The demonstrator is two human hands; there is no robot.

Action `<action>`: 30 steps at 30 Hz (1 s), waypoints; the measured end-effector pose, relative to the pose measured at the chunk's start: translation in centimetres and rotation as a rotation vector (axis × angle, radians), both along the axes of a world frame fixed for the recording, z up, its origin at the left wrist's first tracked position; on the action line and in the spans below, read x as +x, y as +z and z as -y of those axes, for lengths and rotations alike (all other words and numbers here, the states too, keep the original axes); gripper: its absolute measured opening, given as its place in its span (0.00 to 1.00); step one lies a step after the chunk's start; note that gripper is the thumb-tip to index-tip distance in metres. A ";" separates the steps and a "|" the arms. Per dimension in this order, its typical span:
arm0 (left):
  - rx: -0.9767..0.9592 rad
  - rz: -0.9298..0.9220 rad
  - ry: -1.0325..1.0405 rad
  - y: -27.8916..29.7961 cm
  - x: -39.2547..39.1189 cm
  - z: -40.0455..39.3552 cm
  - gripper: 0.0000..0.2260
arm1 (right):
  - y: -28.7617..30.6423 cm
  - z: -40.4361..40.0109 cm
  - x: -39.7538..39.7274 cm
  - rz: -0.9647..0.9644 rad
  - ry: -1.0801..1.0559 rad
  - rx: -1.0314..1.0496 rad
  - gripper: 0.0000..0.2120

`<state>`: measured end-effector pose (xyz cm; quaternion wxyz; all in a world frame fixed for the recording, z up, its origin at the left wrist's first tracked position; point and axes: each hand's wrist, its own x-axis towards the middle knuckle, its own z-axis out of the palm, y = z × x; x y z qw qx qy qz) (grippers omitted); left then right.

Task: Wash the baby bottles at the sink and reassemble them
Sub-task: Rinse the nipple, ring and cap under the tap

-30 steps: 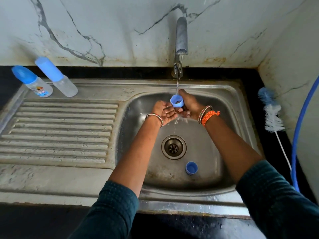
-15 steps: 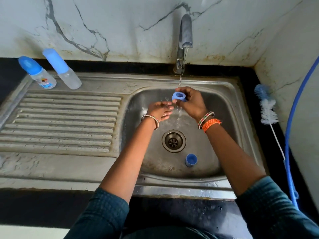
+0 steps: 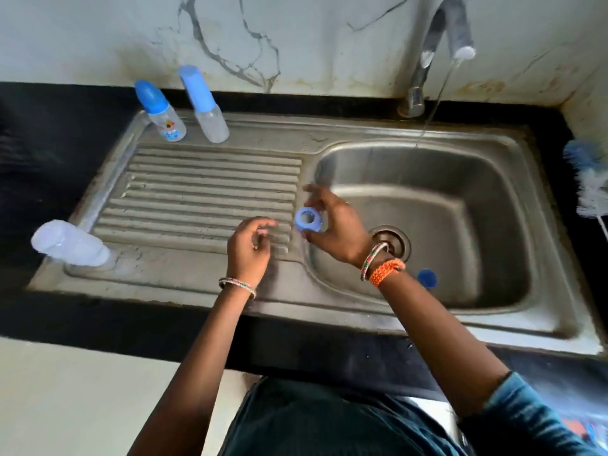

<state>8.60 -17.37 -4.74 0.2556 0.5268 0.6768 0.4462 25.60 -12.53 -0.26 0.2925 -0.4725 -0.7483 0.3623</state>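
The right hand (image 3: 332, 228) pinches a blue ring (image 3: 308, 219) in a narrow grip. The left hand (image 3: 248, 250) hangs loose, holding nothing.

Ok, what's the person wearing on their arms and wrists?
Both arms wear dark teal sleeves pushed up above the elbows, forearms bare. The left wrist carries a thin, multicoloured beaded bangle. The right wrist carries a similar bangle plus an orange braided band beside it. No gloves on either hand; I can't make out any rings.
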 end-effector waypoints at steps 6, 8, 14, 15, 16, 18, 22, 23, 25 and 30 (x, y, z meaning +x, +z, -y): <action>0.110 -0.075 0.215 0.0 -11.8 4.9 0.16 | -1.4 3.8 -13.1 0.010 0.150 -0.017 0.35; 0.128 -0.105 0.262 0.5 -14.7 5.9 0.16 | -1.9 4.7 -17.1 0.043 0.196 0.004 0.35; 0.124 -0.168 0.411 0.1 -20.9 8.9 0.12 | -3.3 6.5 -25.7 0.158 0.201 0.073 0.37; 0.120 -0.172 0.397 0.1 -21.5 9.0 0.12 | -3.4 6.6 -26.4 0.145 0.191 0.080 0.38; 0.123 -0.187 0.378 0.2 -22.1 9.2 0.12 | -3.6 6.6 -27.0 0.141 0.183 0.082 0.38; 0.139 -0.216 0.339 0.5 -22.9 9.2 0.11 | -4.1 6.6 -27.6 0.193 0.194 0.083 0.40; 0.186 -0.229 0.291 0.8 -22.7 8.7 0.11 | -4.7 6.6 -27.5 0.314 0.244 0.083 0.44; 0.201 -0.218 0.284 0.8 -22.3 8.5 0.11 | -4.4 6.5 -27.3 0.299 0.223 0.071 0.46; 0.226 -0.171 0.273 0.9 -21.4 8.2 0.11 | -3.6 6.3 -26.3 0.225 0.160 0.053 0.48; 0.231 -0.094 0.084 1.8 -17.4 5.4 0.13 | -1.0 4.5 -20.1 0.112 -0.049 0.052 0.38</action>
